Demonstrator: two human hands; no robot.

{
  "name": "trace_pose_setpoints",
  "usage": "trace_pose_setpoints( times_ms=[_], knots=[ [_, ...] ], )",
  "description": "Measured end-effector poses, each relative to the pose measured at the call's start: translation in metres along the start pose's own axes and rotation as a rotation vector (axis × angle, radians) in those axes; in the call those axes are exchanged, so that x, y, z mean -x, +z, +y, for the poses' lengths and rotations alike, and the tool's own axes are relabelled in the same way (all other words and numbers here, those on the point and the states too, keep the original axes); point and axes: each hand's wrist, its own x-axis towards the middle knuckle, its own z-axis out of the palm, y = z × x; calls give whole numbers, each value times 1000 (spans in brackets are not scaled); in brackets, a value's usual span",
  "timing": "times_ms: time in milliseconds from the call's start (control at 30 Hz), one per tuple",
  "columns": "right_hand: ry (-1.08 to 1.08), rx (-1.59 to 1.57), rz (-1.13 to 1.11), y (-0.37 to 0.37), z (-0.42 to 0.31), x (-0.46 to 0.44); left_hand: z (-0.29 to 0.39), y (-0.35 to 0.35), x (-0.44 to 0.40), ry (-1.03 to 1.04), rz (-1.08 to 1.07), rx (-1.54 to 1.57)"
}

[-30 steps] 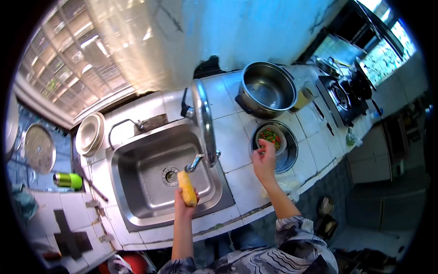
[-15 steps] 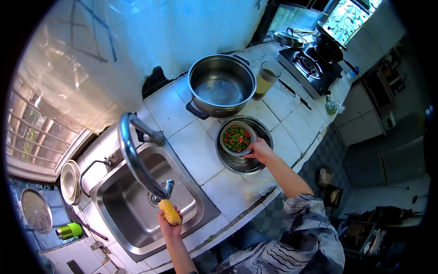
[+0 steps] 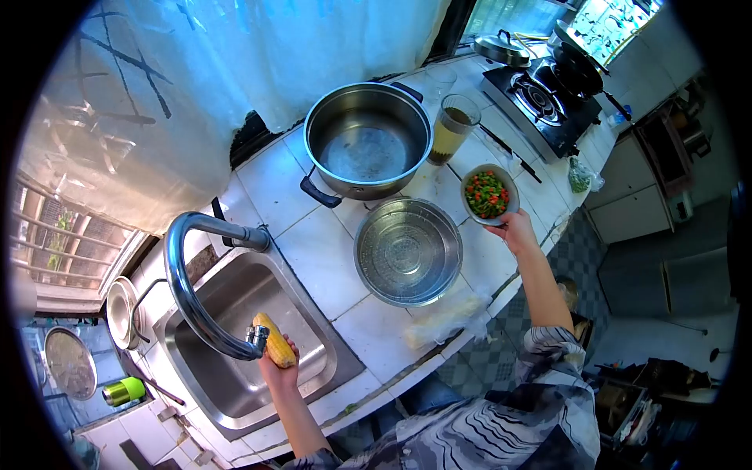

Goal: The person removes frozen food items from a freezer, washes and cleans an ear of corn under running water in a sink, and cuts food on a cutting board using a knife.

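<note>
A yellow corn cob [image 3: 276,341] is held in my left hand [image 3: 280,371], fingers wrapped round it, over the steel sink [image 3: 309,377] and beside the faucet's spout [image 3: 254,338]. My right hand [image 3: 515,230] grips the near rim of a small bowl [image 3: 510,193] filled with chopped red and green pieces [image 3: 486,194]. That bowl is right of a round steel basin [image 3: 408,251], which holds no bowl and has a wet-looking bottom. Behind the basin stands a large steel pot [image 3: 368,142] with black handles.
A glass of yellowish liquid [image 3: 452,135] stands right of the pot, near a dark knife [image 3: 509,153]. Farther right is a gas stove [image 3: 540,106] with a black pan. A plastic bag [image 3: 446,317] lies at the counter's front. Stacked bowls [image 3: 123,312] are left of the sink.
My right hand has taken the small bowl out of the steel basin and moved it right. The corn stays in my left hand near the spout. The view has shifted towards the right.
</note>
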Motion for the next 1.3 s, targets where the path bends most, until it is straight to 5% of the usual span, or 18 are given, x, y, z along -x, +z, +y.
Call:
trace_pose_setpoints(
  times_ms=[300,333,400,467,533,633,767,833,933,1300],
  knots=[
    [217,-192,34,-43,48,-53,17,-2,-28,-55,-106,32],
    [118,163,223,-31,34,-35,18,-10,-36,-32,-124,27],
    [-567,908,725,-43,66,-52,19,-21,-47,-15,-224,84],
    [-794,613,422,33,27,39,17,-29,-61,28,-231,50],
    [-757,347,-251,101,42,94,17,-3,-47,35,-126,209],
    [-368,376,-755,221,64,165,19,10,-37,79,-90,10],
    [-579,116,-825,374,109,106,23,6,-26,-16,-70,106],
    [-264,7,-892,418,108,87,23,7,-18,-11,-48,103],
    [-203,292,-1119,473,105,69,25,-1,-12,-17,-29,85],
    [-111,402,-1230,500,108,70,29,7,-26,16,-55,136]
  ],
)
